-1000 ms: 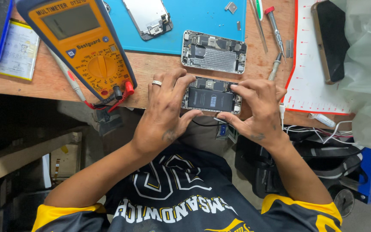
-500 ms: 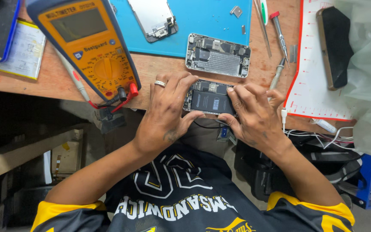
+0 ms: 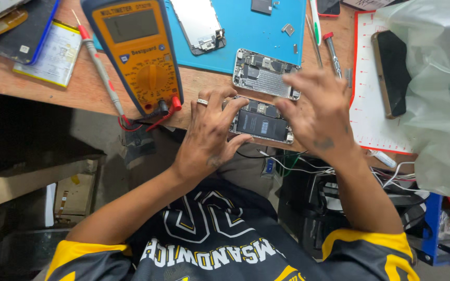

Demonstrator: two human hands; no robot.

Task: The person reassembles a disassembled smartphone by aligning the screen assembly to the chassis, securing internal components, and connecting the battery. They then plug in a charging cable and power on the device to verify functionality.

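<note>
**Opened phone at bench edge**

Left hand [image 3: 207, 140] is gripping the opened black phone chassis [image 3: 261, 125], fingers curled around its left end, at the wooden bench [image 3: 204, 86] front edge. Right hand [image 3: 319, 112] is hovering over its right end, fingers spread, blurred; grip unclear.

One head-worn camera looks steeply down, close over the wooden workbench [image 3: 37, 86] edge.

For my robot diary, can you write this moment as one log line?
left hand: holds opened phone | right hand: fingers spread over phone, blurred | second opened phone behind | yellow multimeter left
</note>
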